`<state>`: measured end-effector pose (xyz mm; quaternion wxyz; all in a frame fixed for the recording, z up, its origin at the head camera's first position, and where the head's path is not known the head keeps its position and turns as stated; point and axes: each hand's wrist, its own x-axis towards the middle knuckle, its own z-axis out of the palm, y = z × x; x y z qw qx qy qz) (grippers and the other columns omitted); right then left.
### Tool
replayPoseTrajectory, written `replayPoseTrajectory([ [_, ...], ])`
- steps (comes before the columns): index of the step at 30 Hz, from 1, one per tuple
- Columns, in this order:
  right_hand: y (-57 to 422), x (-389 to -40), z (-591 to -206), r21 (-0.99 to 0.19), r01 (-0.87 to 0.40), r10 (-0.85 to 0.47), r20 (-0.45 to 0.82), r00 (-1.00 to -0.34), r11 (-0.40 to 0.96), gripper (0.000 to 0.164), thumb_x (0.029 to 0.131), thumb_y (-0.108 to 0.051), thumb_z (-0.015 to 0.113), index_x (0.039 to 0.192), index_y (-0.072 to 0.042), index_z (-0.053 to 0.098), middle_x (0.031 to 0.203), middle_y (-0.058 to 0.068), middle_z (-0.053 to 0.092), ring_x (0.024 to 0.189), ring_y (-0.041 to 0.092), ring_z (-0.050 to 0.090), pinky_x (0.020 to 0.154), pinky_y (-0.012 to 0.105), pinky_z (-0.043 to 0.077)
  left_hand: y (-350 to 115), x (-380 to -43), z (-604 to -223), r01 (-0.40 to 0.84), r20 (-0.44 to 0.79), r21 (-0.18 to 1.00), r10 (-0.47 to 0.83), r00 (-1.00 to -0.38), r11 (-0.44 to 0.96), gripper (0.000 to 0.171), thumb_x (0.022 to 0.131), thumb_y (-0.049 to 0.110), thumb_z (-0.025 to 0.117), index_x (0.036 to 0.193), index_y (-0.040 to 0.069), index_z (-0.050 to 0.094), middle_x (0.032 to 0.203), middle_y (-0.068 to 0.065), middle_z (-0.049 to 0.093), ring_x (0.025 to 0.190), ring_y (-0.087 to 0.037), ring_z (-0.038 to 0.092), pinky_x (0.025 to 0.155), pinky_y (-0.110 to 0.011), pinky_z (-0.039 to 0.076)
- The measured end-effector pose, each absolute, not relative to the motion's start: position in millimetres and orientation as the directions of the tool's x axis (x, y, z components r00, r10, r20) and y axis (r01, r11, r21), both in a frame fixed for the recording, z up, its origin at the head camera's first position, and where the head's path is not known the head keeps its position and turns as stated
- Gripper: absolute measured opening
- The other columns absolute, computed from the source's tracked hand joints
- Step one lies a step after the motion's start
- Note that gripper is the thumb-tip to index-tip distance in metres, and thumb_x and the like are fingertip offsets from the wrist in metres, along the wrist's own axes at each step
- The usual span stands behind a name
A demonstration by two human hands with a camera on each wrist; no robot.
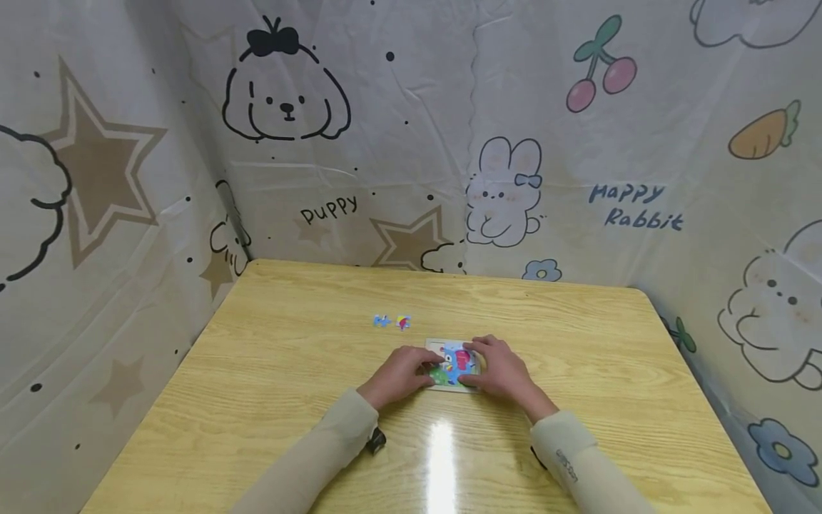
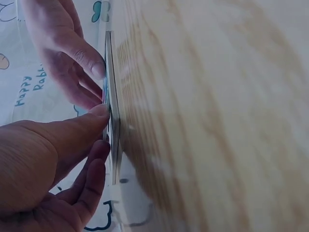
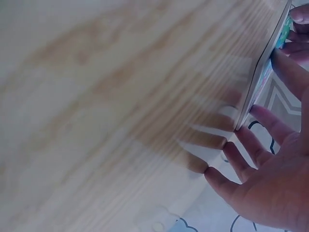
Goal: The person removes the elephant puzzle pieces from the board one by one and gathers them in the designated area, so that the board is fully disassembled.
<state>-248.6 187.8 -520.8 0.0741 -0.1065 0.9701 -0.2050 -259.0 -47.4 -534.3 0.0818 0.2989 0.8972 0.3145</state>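
Note:
A small jigsaw puzzle (image 1: 457, 360) with a blue cartoon animal on it lies in its thin, pale tray (image 1: 443, 388) on the table. My left hand (image 1: 402, 373) is at the tray's left side, its thumb and fingertips touching the puzzle. From the other side, my right hand (image 1: 502, 369) rests its thumb and index finger on the puzzle's right part. In the right wrist view the other fingers (image 3: 219, 186) of that hand are spread, their tips down at the table. Beyond the tray, to the left, lie two loose puzzle pieces, a blue one (image 1: 382, 321) and a multicoloured one (image 1: 403, 323).
The wooden table (image 1: 289, 343) runs back to a printed cloth (image 1: 385, 157) that hangs behind it and along both sides. Dark straps (image 1: 377, 440) show at the wrists, under the pale sleeves (image 1: 321, 446).

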Motion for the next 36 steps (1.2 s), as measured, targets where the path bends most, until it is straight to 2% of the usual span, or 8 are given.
replayPoseTrajectory([
  [11,187,-250,-522,-0.432,-0.153,-0.221,-0.109,-0.969,0.889,0.067,0.085,-0.04,0.086,0.143,-0.016,0.063,0.152,0.013,0.052,0.136,0.039,0.049,0.105,0.063,0.047,-50,-259,-530,0.504,0.051,0.61,0.605,-0.795,0.611,0.04,0.092,0.011,0.079,0.131,0.009,0.072,0.126,-0.003,0.074,0.106,-0.013,0.07,0.099,-0.033,0.056],
  [22,186,-249,-524,-0.433,-0.136,-0.209,-0.125,-0.97,0.891,0.069,0.085,-0.041,0.085,0.145,-0.017,0.061,0.153,0.013,0.051,0.138,0.039,0.048,0.107,0.064,0.045,-67,-264,-528,0.403,0.044,0.699,0.528,-0.848,0.59,0.04,0.094,0.01,0.077,0.133,0.009,0.07,0.128,-0.004,0.073,0.11,-0.019,0.068,0.1,-0.04,0.056],
  [29,186,-248,-524,-0.434,-0.145,-0.212,-0.11,-0.971,0.889,0.069,0.084,-0.041,0.086,0.144,-0.016,0.062,0.152,0.013,0.052,0.136,0.038,0.049,0.107,0.063,0.045,-91,-280,-524,0.399,0.089,0.704,0.484,-0.87,0.587,0.04,0.093,0.006,0.076,0.132,0.005,0.07,0.124,-0.007,0.074,0.108,-0.022,0.068,0.092,-0.038,0.058],
  [36,187,-250,-525,-0.433,-0.155,-0.22,-0.104,-0.97,0.888,0.07,0.084,-0.041,0.086,0.145,-0.016,0.062,0.152,0.013,0.052,0.136,0.038,0.049,0.107,0.063,0.046,-124,-299,-520,0.355,0.084,0.701,0.423,-0.902,0.619,0.04,0.093,0.007,0.077,0.132,0.004,0.07,0.122,-0.008,0.075,0.109,-0.025,0.068,0.092,-0.04,0.058],
])
